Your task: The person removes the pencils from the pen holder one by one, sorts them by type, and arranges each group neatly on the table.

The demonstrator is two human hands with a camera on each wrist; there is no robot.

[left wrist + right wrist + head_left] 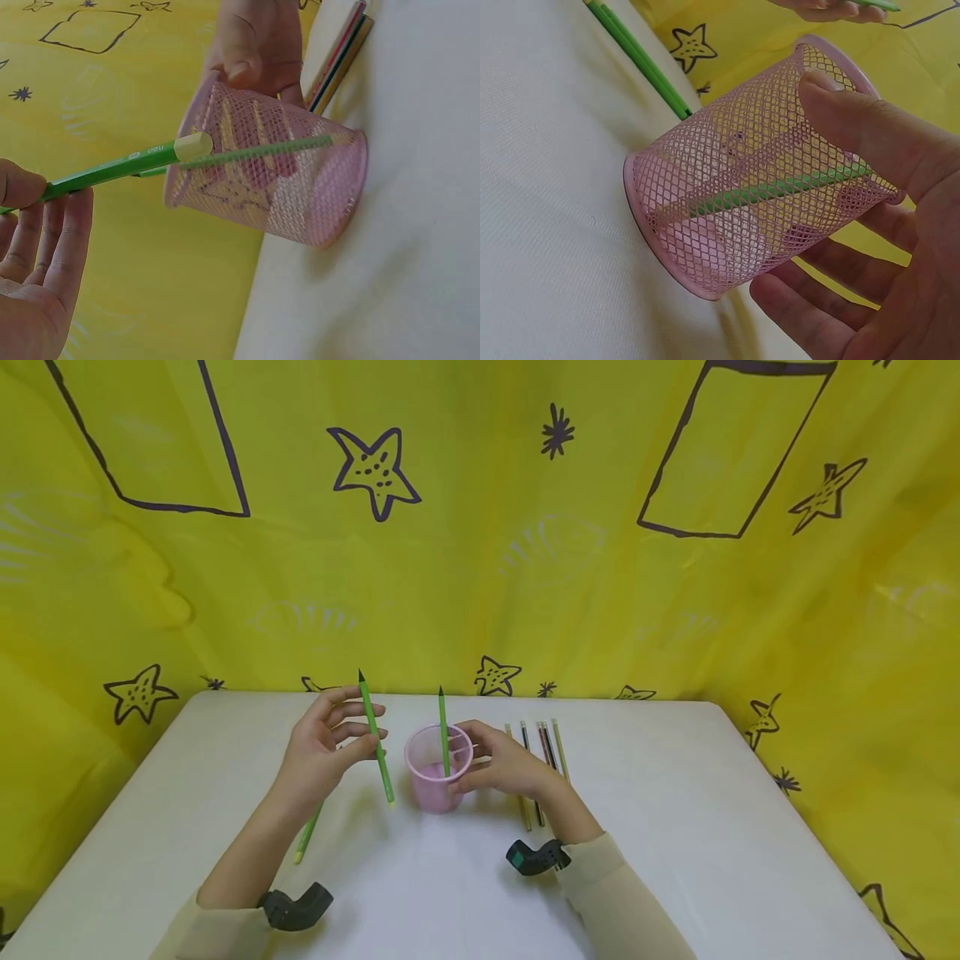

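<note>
My left hand pinches a green pencil between thumb and fingers, dark tip up and pale yellow end down. That pencil hangs just left of a pink mesh pencil cup. In the left wrist view its yellow end overlaps the cup's rim. The cup stands on the table with another green pencil leaning inside it, tip up. From the right side my right hand grips the cup, its thumb on the mesh near the rim and the fingers around the far side.
Several pencils in gold, black and red lie on the white table, partly behind my right hand and wrist. Green pencils lie on the left, partly hidden by my left forearm. A yellow patterned curtain stands behind the table.
</note>
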